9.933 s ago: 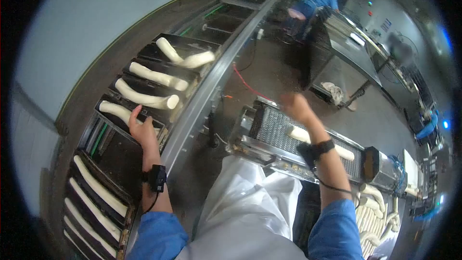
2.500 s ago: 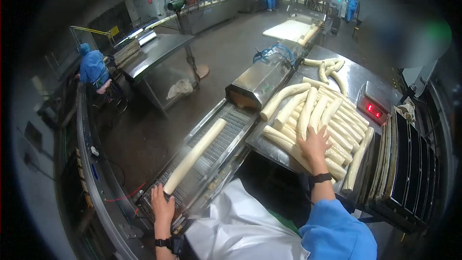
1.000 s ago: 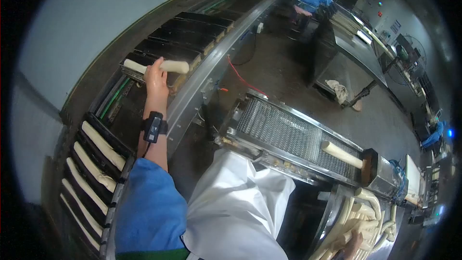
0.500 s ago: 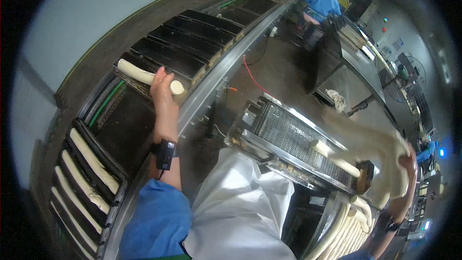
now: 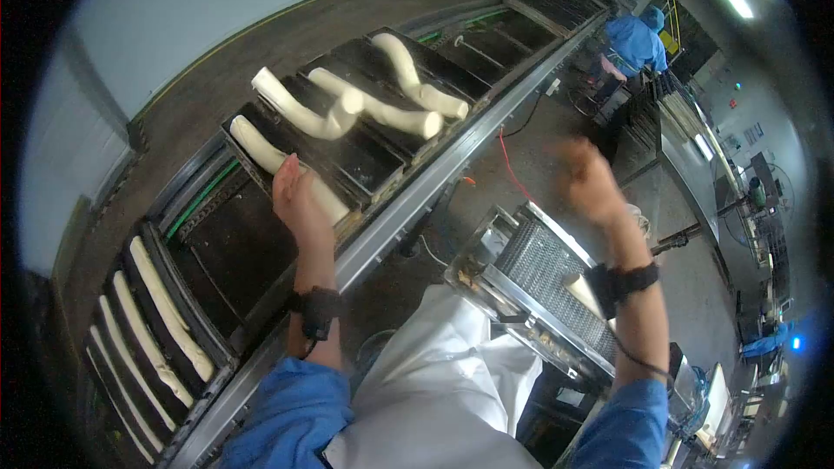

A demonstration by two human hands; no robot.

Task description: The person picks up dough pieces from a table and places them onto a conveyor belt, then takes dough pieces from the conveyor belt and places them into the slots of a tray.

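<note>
My left hand (image 5: 295,189) is closed over a pale dough strip (image 5: 256,141) lying in the nearest trough of a dark baking pan (image 5: 369,165). The strip shows on both sides of the hand. Three more dough strips lie bent and askew across the troughs beyond: one curled up at its near end (image 5: 304,117), one in the middle (image 5: 378,104) and one farthest off (image 5: 407,74). My right hand (image 5: 592,181) is in the air to the right of the pan, smeared by motion, with no dough showing in it.
A rail conveyor (image 5: 417,169) carries the pan. At lower left stands another pan (image 5: 228,349) with several filled troughs. A wire-mesh belt (image 5: 543,274) bears a dough piece (image 5: 586,291), partly behind my right forearm. A person in blue (image 5: 637,39) works farther off beside a metal table (image 5: 669,152).
The dough strips that my right hand carried now lie across the pan, and that hand has swung up and left. My left hand stays at the nearest strip, which has settled along its trough.
</note>
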